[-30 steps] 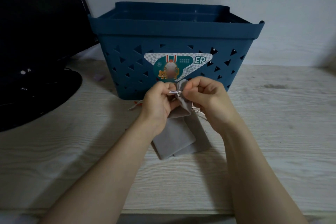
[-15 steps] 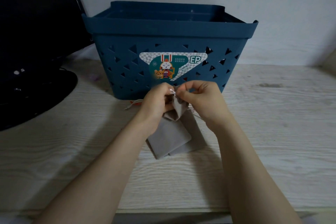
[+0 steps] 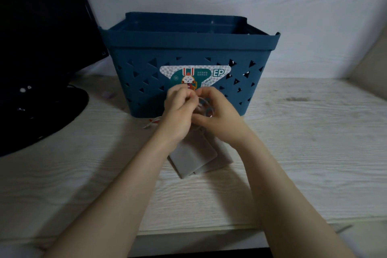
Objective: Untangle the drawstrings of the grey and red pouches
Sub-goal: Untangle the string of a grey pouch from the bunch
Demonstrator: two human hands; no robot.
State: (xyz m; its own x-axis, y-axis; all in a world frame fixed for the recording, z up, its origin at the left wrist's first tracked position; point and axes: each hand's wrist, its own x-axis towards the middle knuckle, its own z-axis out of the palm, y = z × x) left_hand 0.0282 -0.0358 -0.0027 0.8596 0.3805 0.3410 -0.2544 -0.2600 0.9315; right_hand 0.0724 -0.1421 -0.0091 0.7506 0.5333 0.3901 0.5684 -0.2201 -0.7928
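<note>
A grey pouch [image 3: 196,157] lies on the pale wooden table [image 3: 303,153], its lower half showing below my wrists. My left hand [image 3: 178,111] and my right hand [image 3: 217,115] are together above its top, fingers curled and pinching the pale drawstrings [image 3: 202,102] between them. The pouch's mouth is hidden by my hands. A scrap of red with white cord [image 3: 152,121] peeks out left of my left hand, at the basket's foot; the red pouch is otherwise hidden.
A dark blue plastic basket [image 3: 188,46] with triangle cut-outs and a sticker stands right behind my hands. A black monitor and its round base [image 3: 41,111] fill the left side. The table's front edge runs below my forearms.
The view has tilted up, so the basket and my hands sit lower in frame. My hands have stayed together on the drawstrings, the fingers shifting slightly; the pouch top is now more hidden.
</note>
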